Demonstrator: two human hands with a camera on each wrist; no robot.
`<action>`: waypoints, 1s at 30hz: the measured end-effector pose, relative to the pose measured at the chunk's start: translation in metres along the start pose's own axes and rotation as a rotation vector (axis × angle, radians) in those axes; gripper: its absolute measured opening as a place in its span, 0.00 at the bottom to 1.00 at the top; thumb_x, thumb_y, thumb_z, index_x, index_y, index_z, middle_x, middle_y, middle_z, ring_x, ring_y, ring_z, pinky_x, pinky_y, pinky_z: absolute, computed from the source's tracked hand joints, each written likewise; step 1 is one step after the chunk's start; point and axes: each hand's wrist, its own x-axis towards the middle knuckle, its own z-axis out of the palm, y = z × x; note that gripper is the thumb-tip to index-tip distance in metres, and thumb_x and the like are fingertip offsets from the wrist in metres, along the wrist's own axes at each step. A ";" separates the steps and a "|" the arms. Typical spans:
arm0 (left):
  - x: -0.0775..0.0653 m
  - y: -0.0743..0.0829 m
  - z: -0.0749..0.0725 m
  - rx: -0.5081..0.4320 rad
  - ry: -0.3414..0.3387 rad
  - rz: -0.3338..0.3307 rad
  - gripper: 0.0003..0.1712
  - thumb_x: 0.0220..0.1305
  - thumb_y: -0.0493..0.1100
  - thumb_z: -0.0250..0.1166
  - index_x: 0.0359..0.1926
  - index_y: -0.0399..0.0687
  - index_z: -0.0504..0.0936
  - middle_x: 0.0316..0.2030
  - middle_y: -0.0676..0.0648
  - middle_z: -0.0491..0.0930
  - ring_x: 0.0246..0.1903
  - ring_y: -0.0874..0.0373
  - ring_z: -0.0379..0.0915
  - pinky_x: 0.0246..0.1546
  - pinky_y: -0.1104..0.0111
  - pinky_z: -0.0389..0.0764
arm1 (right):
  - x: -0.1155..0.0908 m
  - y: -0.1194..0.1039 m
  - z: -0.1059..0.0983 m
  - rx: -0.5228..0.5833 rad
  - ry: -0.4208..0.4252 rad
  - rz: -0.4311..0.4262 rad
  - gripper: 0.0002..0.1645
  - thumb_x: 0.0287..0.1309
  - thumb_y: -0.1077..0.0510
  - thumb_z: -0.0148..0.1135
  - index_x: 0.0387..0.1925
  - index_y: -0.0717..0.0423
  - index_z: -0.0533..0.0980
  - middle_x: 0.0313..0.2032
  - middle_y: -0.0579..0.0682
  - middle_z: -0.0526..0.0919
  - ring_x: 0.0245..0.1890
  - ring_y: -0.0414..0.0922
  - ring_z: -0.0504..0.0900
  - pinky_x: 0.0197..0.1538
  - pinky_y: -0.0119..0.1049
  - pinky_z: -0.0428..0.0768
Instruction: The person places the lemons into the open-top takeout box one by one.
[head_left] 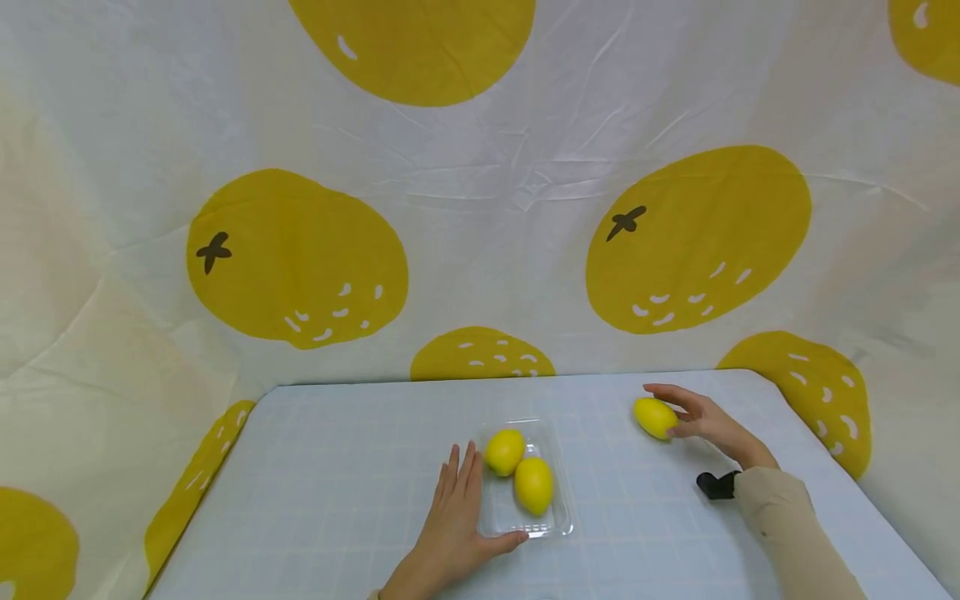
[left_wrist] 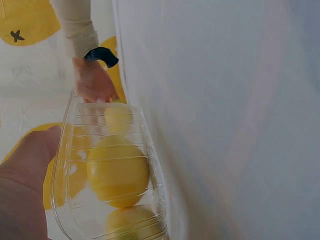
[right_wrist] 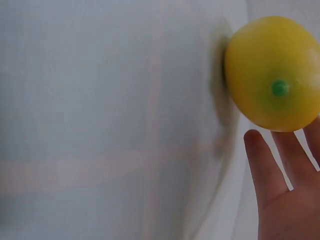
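A clear plastic container (head_left: 564, 508) holds two yellow lemons, one lemon (head_left: 505, 452) at the far left and another lemon (head_left: 534, 486) nearer. My left hand (head_left: 455, 525) lies along the container's left side, fingers straight and thumb stretched along its near edge. In the left wrist view, the thumb (left_wrist: 32, 155) shows beside the clear wall. Off to the right, a third lemon (head_left: 654, 417) sits at my right hand (head_left: 705, 423), whose fingers extend around its far and right sides. The right wrist view has this lemon (right_wrist: 275, 70) close to the table, with fairly straight fingers (right_wrist: 267, 170) beside and behind it.
The table (head_left: 352, 483) has a pale checked cover. A hanging cloth (head_left: 495, 250) printed with big yellow fruit stands behind and at both sides. A black device (head_left: 716, 485) is strapped at the right wrist, beside a beige sleeve (head_left: 787, 525).
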 end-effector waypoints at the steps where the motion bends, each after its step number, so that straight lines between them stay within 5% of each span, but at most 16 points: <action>1: 0.000 0.000 0.000 0.003 -0.001 0.000 0.74 0.47 0.83 0.59 0.77 0.35 0.46 0.78 0.40 0.39 0.77 0.44 0.27 0.73 0.45 0.40 | -0.001 0.003 0.001 0.007 -0.003 0.011 0.43 0.53 0.66 0.63 0.72 0.61 0.62 0.71 0.62 0.62 0.67 0.38 0.63 0.63 0.74 0.56; 9: 0.001 0.001 0.000 0.016 -0.013 -0.006 0.75 0.47 0.84 0.59 0.77 0.35 0.45 0.78 0.40 0.37 0.77 0.44 0.26 0.73 0.45 0.39 | -0.001 0.012 0.007 -0.022 0.014 0.056 0.43 0.49 0.68 0.65 0.70 0.59 0.66 0.70 0.61 0.65 0.61 0.28 0.63 0.61 0.74 0.59; 16: 0.001 0.002 -0.001 0.007 -0.016 -0.008 0.74 0.47 0.81 0.63 0.77 0.35 0.46 0.78 0.40 0.37 0.77 0.43 0.26 0.73 0.45 0.38 | 0.000 0.009 0.009 -0.117 0.050 0.070 0.44 0.48 0.68 0.69 0.69 0.61 0.67 0.68 0.63 0.68 0.66 0.59 0.65 0.61 0.69 0.67; 19: 0.000 0.002 -0.001 0.011 -0.016 -0.008 0.74 0.48 0.81 0.62 0.77 0.35 0.46 0.78 0.40 0.36 0.76 0.43 0.26 0.73 0.45 0.38 | 0.002 0.009 0.009 -0.157 0.062 0.062 0.43 0.48 0.65 0.72 0.67 0.59 0.68 0.66 0.62 0.70 0.63 0.64 0.67 0.60 0.56 0.75; 23: 0.000 0.002 -0.001 0.007 -0.014 -0.007 0.73 0.48 0.80 0.63 0.77 0.35 0.46 0.78 0.41 0.36 0.76 0.42 0.27 0.73 0.45 0.38 | 0.003 0.009 0.010 -0.168 0.082 0.061 0.39 0.46 0.62 0.76 0.62 0.54 0.72 0.65 0.57 0.73 0.60 0.58 0.69 0.54 0.33 0.78; 30: 0.001 0.001 0.000 0.016 -0.012 -0.004 0.74 0.47 0.83 0.60 0.77 0.35 0.46 0.78 0.40 0.37 0.77 0.43 0.27 0.73 0.44 0.39 | 0.006 0.002 0.016 -0.210 0.125 0.093 0.37 0.41 0.63 0.80 0.55 0.57 0.73 0.62 0.61 0.74 0.57 0.59 0.73 0.50 0.30 0.78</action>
